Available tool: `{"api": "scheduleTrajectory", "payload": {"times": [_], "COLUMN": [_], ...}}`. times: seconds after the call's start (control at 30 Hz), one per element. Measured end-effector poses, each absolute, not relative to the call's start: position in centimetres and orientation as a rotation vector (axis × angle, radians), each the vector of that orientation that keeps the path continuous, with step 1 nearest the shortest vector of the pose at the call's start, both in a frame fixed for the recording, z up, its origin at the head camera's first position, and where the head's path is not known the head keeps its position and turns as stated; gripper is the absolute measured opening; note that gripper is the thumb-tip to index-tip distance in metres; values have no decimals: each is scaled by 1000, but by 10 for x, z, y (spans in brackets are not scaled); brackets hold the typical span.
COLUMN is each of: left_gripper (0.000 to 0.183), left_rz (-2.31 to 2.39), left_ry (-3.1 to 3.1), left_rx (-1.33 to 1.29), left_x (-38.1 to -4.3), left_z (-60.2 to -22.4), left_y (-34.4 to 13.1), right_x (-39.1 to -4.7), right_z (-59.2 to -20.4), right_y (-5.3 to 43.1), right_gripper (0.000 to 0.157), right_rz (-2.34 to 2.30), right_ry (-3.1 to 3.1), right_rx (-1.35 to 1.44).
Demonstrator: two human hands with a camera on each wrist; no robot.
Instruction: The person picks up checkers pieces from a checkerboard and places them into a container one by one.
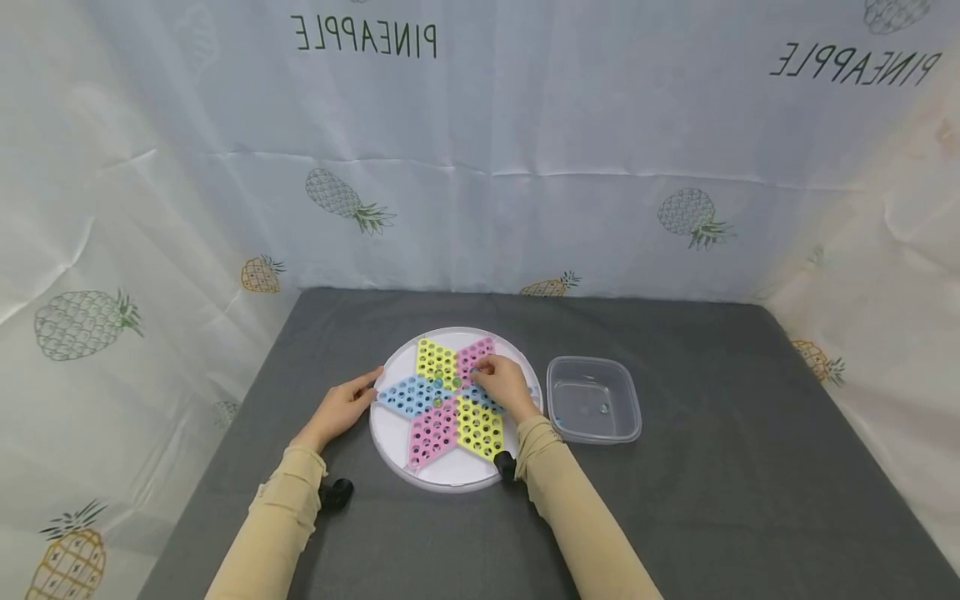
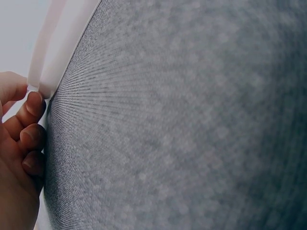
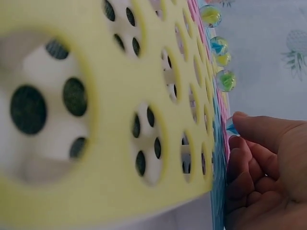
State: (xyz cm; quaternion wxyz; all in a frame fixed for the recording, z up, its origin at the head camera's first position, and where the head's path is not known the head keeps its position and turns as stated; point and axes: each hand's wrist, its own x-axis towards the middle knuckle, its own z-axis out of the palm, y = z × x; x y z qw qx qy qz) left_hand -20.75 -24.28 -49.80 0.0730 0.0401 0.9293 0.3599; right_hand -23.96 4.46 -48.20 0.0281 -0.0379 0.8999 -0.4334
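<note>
A clear box (image 1: 588, 393) is set on the gray tabletop (image 1: 712, 492), just beside the round game board (image 1: 392, 439), at its 3 o'clock side. Two marbles are held in the box: a blue one (image 1: 558, 422) at 8 o'clock, and another (image 1: 604, 408) at 4 o'clock near the middle.

The board's 3 o'clock blue point is mostly covered by the right hand (image 1: 506, 386). In the left wrist view, most of the board is cut off, and so is part of the left hand (image 1: 347, 408). The color of the 4 o'clock marble is hard to make out.

A see-through marble with blue inside (image 3: 232, 127) is pinched by the right grip, between thumb and finger, at about 1 o'clock from the board's middle. It is partly hidden by the thumb, and it cannot be told if the board is touched by it. The board's rim is pinched by the left grip at 9 o'clock. On the white board, a star is made of yellow, pink and blue points, all dotted with round holes.
</note>
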Motion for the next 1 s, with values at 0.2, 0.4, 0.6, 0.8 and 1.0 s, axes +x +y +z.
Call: {"api": "scheduleTrajectory", "payload": {"times": [0.2, 0.4, 0.6, 0.8, 1.0], "left_gripper": [46, 46, 46, 46, 46], "left_rz": [1091, 1107, 1086, 1091, 1080], "left_ry": [2781, 2786, 2794, 2790, 2810], "left_rx": [108, 115, 130, 123, 146], "left_x": [-208, -209, -210, -211, -212], "left_z": [-503, -502, -500, -501, -503], "left_y": [-243, -243, -243, -242, -244], "right_x": [-239, -234, -227, -219, -211], "right_z": [-483, -469, -450, -438, -431], "right_y": [46, 46, 47, 54, 63], "right_gripper": [17, 22, 22, 22, 24], "right_rz": [-1359, -1419, -1462, -1536, -1613], "right_ry": [2747, 2727, 2751, 2742, 2754], "right_rx": [-98, -108, -161, -197, -266]}}
